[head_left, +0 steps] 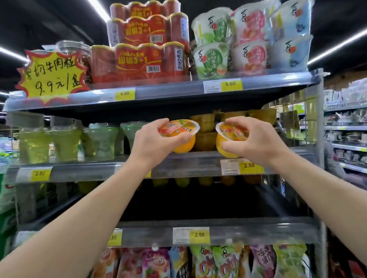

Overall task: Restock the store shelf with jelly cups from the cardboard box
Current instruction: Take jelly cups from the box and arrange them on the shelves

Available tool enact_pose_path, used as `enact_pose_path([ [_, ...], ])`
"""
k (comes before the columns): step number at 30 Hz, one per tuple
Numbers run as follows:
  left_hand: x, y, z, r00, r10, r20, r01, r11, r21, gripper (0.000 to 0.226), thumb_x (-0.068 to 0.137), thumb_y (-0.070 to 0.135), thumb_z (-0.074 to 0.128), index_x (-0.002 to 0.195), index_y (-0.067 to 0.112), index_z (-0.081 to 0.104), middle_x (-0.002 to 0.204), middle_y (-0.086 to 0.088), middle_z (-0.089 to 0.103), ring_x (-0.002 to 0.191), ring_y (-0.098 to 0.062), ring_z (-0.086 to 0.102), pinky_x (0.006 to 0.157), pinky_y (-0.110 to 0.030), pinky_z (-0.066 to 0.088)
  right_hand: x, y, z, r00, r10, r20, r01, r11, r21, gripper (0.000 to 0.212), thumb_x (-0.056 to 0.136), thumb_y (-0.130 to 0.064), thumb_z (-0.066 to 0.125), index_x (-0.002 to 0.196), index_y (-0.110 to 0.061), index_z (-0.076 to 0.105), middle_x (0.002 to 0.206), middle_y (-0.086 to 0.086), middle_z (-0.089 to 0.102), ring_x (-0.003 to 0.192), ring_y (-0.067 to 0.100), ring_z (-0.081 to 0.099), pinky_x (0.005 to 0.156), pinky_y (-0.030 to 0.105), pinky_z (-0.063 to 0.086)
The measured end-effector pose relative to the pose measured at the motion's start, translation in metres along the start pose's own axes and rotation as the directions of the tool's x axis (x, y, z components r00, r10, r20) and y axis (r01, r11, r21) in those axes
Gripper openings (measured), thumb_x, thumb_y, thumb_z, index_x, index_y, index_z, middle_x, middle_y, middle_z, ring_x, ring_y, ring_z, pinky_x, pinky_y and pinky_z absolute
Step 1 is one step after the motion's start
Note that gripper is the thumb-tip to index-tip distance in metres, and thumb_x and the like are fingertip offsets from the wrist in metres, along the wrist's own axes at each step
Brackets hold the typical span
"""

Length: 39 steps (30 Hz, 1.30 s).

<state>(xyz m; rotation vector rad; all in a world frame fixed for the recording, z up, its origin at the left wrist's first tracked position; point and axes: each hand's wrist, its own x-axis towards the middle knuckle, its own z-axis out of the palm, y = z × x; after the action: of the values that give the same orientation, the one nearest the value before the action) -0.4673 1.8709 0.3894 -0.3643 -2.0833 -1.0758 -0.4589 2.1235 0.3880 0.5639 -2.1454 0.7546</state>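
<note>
Left hand and right hand each hold a jelly cup side by side before the middle shelf; stacked cups sit behind, at 12 o'clock.

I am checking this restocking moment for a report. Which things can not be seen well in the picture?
- Cardboard box: not in the head view, outside the frame.
- Orange jelly cup in the left hand: fingers cover part of its lid print.
- Second orange cup in the right hand: likewise partly covered.
- Rear cups on the middle shelf: dim and hidden behind both hands, so no count.
</note>
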Motion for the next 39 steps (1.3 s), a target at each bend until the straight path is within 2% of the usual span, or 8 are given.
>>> enact_pose_path([
  [3, 0.022, 0.001, 0.016, 0.998, -0.063, 0.013, 0.063, 0.997, 0.051, 0.11, 0.045, 0.081, 0.067, 0.136, 0.019, 0.059, 0.124, 0.004, 0.064, 0.111, -0.015, 0.062, 0.094, -0.031, 0.053, 0.01, 0.006, -0.001, 1.0, -0.008, -0.009, 0.008, 1.0, 0.016, 0.058, 0.074, -0.039, 0.08, 0.128, -0.028, 0.06, 0.116, -0.011, 0.059, 0.102, 0.008, 0.053, 0.074, 0.012, 0.04],
  [6, 0.033, 0.002, 0.03, 0.992, -0.104, 0.068, 0.093, 0.983, 0.156, 0.081, 0.054, 0.079, 0.071, 0.109, 0.02, 0.065, 0.106, 0.008, 0.066, 0.099, -0.013, 0.062, 0.081, -0.025, 0.047, 0.016, 0.01, -0.001, 1.0, -0.006, -0.029, 0.007, 0.999, 0.045, 0.05, 0.074, -0.039, 0.08, 0.121, -0.03, 0.064, 0.111, -0.012, 0.06, 0.095, 0.003, 0.053, 0.072, 0.007, 0.039],
  [10, 0.038, -0.003, 0.037, 0.983, -0.119, 0.143, 0.076, 0.959, 0.272, 0.104, 0.051, 0.092, 0.055, 0.126, 0.02, 0.063, 0.116, 0.002, 0.067, 0.103, -0.019, 0.063, 0.089, -0.034, 0.054, 0.023, 0.012, 0.001, 0.998, -0.013, -0.062, 0.019, 0.995, 0.099, 0.042, 0.075, -0.041, 0.079, 0.114, -0.03, 0.068, 0.108, -0.014, 0.062, 0.094, -0.003, 0.055, 0.073, 0.008, 0.041],
  [18, 0.038, -0.006, 0.017, 0.951, -0.103, 0.29, -0.019, 0.921, 0.389, 0.079, 0.082, 0.059, 0.068, 0.146, 0.017, 0.045, 0.135, -0.002, 0.058, 0.111, -0.016, 0.055, 0.085, -0.024, 0.042, 0.056, -0.008, 0.023, 0.992, -0.022, -0.122, 0.045, 0.98, 0.196, 0.042, 0.077, -0.049, 0.076, 0.112, -0.028, 0.071, 0.104, -0.013, 0.067, 0.095, 0.002, 0.06, 0.072, 0.013, 0.046],
  [25, 0.021, -0.018, -0.001, 0.98, 0.021, 0.2, -0.081, 0.951, 0.298, 0.064, 0.083, 0.043, 0.073, 0.14, 0.026, 0.051, 0.109, 0.01, 0.068, 0.095, -0.008, 0.065, 0.089, -0.027, 0.053, 0.077, -0.034, 0.058, 0.985, -0.053, -0.164, 0.092, 0.966, 0.243, 0.039, 0.076, -0.051, 0.077, 0.108, -0.028, 0.072, 0.107, -0.012, 0.065, 0.099, 0.003, 0.058, 0.078, 0.013, 0.045],
  [30, 0.016, -0.024, -0.011, 0.989, 0.106, 0.106, -0.126, 0.969, 0.212, 0.052, 0.081, 0.037, 0.074, 0.131, 0.028, 0.06, 0.101, 0.015, 0.069, 0.088, 0.001, 0.065, 0.08, -0.011, 0.048, 0.092, -0.047, 0.069, 0.996, -0.037, -0.08, 0.051, 0.982, 0.18, 0.038, 0.079, -0.057, 0.071, 0.103, -0.027, 0.07, 0.092, -0.018, 0.06, 0.089, 0.003, 0.056, 0.071, 0.012, 0.043],
  [33, 0.014, -0.026, -0.014, 0.99, 0.119, 0.08, -0.133, 0.971, 0.197, 0.047, 0.082, 0.035, 0.073, 0.127, 0.028, 0.063, 0.1, 0.016, 0.068, 0.088, 0.002, 0.062, 0.073, -0.001, 0.042, 0.095, -0.047, 0.069, 1.0, -0.026, 0.0, 0.026, 0.992, 0.123, 0.047, 0.084, -0.063, 0.063, 0.111, -0.025, 0.066, 0.104, -0.011, 0.062, 0.098, 0.008, 0.057, 0.076, 0.02, 0.045],
  [39, 0.01, -0.031, -0.02, 0.991, 0.136, 0.013, -0.136, 0.98, 0.147, 0.039, 0.083, 0.031, 0.073, 0.122, 0.029, 0.067, 0.097, 0.014, 0.07, 0.086, 0.001, 0.064, 0.074, 0.0, 0.041, 0.08, -0.036, 0.058, 0.99, -0.116, -0.076, 0.121, 0.991, 0.058, 0.036, 0.088, -0.039, 0.068, 0.121, -0.03, 0.062, 0.114, -0.012, 0.058, 0.106, 0.006, 0.053, 0.09, 0.024, 0.043],
])
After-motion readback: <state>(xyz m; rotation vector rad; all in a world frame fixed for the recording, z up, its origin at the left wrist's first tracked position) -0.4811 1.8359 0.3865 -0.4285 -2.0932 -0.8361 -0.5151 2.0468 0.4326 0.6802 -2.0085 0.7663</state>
